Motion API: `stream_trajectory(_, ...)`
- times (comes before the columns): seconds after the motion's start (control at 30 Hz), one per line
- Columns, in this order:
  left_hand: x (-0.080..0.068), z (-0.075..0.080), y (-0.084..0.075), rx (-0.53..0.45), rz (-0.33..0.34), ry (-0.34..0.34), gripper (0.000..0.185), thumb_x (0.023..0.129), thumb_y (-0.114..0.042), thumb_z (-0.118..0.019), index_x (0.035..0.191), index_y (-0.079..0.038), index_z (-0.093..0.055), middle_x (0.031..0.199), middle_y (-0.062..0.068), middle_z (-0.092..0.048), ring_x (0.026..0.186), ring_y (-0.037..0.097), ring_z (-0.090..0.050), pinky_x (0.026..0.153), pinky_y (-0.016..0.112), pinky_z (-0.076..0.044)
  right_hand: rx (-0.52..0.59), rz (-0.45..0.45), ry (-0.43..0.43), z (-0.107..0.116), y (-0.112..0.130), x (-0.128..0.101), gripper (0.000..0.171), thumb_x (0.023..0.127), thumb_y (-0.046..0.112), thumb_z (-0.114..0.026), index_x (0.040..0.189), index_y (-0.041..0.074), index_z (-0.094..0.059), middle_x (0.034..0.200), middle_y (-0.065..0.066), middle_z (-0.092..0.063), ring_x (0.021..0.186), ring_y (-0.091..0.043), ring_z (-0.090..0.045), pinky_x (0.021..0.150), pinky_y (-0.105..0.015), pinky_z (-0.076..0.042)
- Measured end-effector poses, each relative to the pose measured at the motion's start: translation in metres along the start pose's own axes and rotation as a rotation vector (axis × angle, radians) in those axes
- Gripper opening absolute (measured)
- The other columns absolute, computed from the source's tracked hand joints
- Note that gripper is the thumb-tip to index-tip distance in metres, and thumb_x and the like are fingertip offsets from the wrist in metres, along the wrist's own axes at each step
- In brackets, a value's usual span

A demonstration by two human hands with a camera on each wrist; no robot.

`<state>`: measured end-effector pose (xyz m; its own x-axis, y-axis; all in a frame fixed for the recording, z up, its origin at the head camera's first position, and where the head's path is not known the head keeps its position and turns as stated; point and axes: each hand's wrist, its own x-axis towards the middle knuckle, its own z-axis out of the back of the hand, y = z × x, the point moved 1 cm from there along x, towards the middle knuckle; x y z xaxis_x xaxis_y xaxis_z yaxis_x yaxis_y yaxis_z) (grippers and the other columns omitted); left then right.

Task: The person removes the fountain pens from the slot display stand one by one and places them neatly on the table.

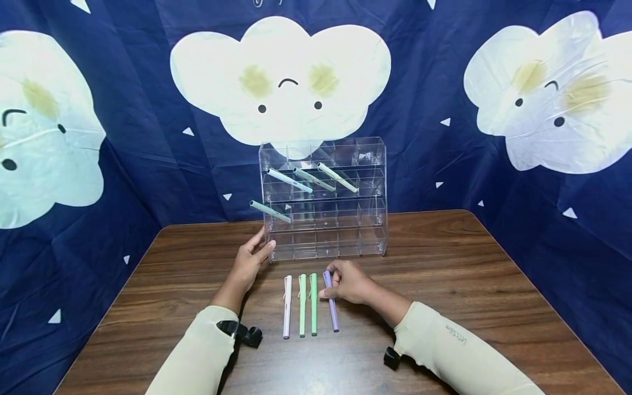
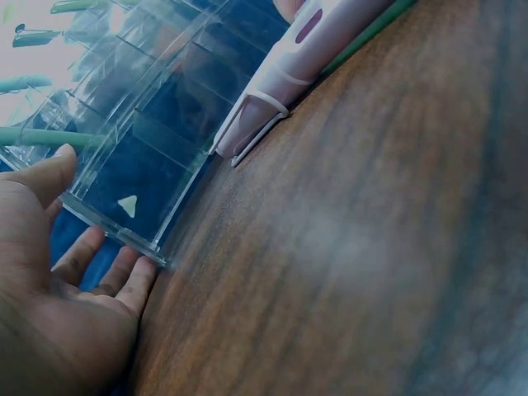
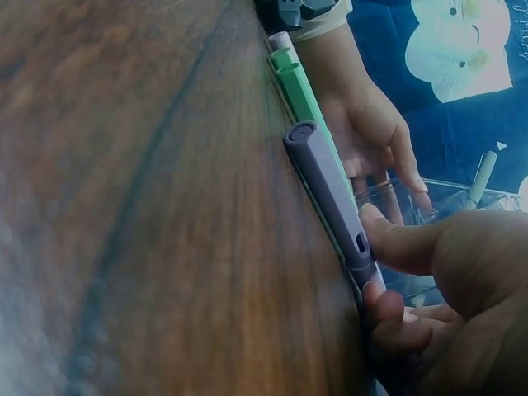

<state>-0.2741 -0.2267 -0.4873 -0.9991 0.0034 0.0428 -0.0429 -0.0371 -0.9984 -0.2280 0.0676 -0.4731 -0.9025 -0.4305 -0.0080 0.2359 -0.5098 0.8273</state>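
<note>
We see a brown table with a clear rack at the back. Our left hand rests flat against its corner, fingers straight. Our right hand pinches the purple pen lying beside two green pens.

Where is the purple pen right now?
In the head view the purple pen lies on the table, rightmost of four pens, beside a green pen, with the right hand pinching its upper end.
</note>
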Motion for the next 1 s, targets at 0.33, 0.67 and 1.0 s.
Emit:
stream_trajectory(0.33,0.0014,0.0,0.0016,-0.008,0.001,-0.001,0.068,0.11,-0.013,-0.066,0.172,-0.018,-0.036,0.177,0.017,-0.037,0.159,0.035,-0.041,0.095,0.006,-0.052,0.148,-0.127,0.063,-0.0008,0.0026,-0.0039,0.07,0.086,0.007,-0.092,0.144,-0.008,-0.055,0.068,-0.005,-0.065,0.042,-0.011,-0.052,0.036,-0.021,-0.04)
stream_trajectory(0.67,-0.0002,0.0015,0.0005,0.01,0.007,-0.009,0.068,0.11,-0.015,-0.067,0.171,-0.021,-0.037,0.176,0.016,-0.038,0.161,0.034,-0.04,0.094,0.004,-0.051,0.269,-0.122,0.097,-0.0041,-0.0007,-0.003,0.064,0.09,0.006,-0.089,0.14,-0.008,-0.053,0.066,-0.005,-0.063,0.041,-0.009,-0.056,0.036,-0.021,-0.041)
stream_trajectory(1.0,0.0003,0.0022,0.0008,0.011,0.01,-0.006,0.068,0.11,-0.017,-0.067,0.171,-0.023,-0.037,0.177,0.016,-0.038,0.16,0.033,-0.041,0.094,0.005,-0.052,0.295,-0.125,0.125,-0.002,-0.0029,-0.0029,0.068,0.091,0.008,-0.089,0.145,-0.008,-0.051,0.069,-0.006,-0.064,0.045,-0.011,-0.06,0.039,-0.023,-0.049)
